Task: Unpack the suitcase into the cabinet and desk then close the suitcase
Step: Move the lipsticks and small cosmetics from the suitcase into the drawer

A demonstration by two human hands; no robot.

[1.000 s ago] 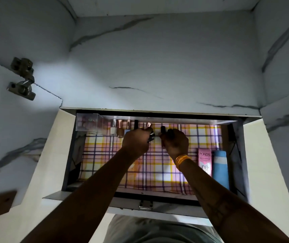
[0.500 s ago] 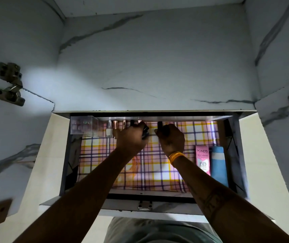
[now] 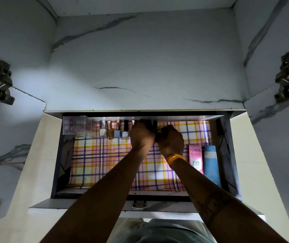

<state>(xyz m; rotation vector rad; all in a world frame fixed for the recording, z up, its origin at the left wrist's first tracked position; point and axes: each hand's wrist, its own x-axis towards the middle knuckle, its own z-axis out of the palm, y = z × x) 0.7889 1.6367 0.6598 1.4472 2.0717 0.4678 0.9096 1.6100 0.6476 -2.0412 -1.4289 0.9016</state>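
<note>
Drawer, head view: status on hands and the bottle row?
Left hand and right hand both curled on small dark items at the drawer back, items mostly hidden. Nail polish bottles stand in a row, left of the hands. Nothing blocking.

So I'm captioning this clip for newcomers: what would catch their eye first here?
Probably the bright plaid liner glowing in the open drawer amid dim marble panels. Next, both hands, left hand and right hand, meet at its far edge beside a row of nail polish bottles. A pink Pond's box lies at right.
</note>
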